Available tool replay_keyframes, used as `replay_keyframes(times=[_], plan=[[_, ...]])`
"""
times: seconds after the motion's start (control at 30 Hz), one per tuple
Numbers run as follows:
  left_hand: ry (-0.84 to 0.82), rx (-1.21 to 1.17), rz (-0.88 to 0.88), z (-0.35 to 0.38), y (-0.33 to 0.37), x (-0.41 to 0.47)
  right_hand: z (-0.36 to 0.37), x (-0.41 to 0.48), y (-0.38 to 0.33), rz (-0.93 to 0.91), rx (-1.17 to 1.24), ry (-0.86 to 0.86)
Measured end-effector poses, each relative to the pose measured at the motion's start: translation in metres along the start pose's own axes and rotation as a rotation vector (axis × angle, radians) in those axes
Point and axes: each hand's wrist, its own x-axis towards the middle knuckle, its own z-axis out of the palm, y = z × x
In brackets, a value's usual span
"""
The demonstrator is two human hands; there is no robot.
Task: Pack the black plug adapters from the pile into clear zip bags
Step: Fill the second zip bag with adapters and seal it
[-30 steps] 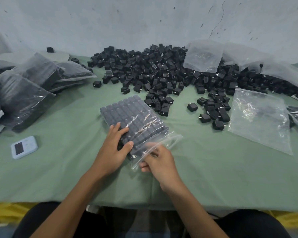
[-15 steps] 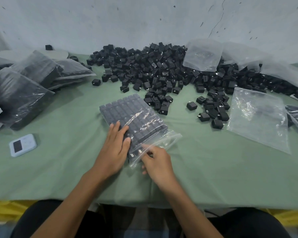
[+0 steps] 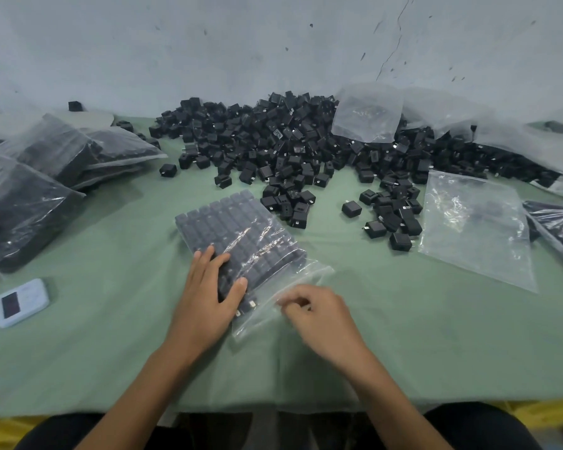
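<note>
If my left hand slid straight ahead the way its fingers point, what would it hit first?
The left hand already lies flat on the filled zip bag, so it would cross the bag's packed rows first. Beyond the bag, probably the loose adapters, though depth is unclear.

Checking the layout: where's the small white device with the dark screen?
In the head view, the small white device with the dark screen lies on the green table cloth, far left, just in front of the filled clear bags.
</note>
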Motion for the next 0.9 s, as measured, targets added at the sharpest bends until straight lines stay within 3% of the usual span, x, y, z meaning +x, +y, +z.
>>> replay_keyframes(times=[0.2, 0.33, 0.47, 0.67, 0.9], plan=[[0.021, -0.007, 0.006, 0.001, -0.003, 0.0, -0.085, 0.061, 0.027, 0.024, -0.279, 0.303], [0.036, -0.025, 0.005, -0.001, 0.0, -0.002, -0.113, 0.104, 0.053, 0.044, -0.592, 0.291], [0.042, -0.036, 0.002, -0.002, 0.003, -0.002, -0.117, 0.121, 0.066, 0.03, -0.742, 0.267], [0.038, -0.026, 0.006, -0.002, 0.003, -0.003, -0.12, 0.127, 0.061, 0.104, -0.75, 0.24], [0.032, -0.022, 0.007, -0.003, 0.004, -0.003, -0.107, 0.081, 0.064, -0.018, -0.399, 0.345]])
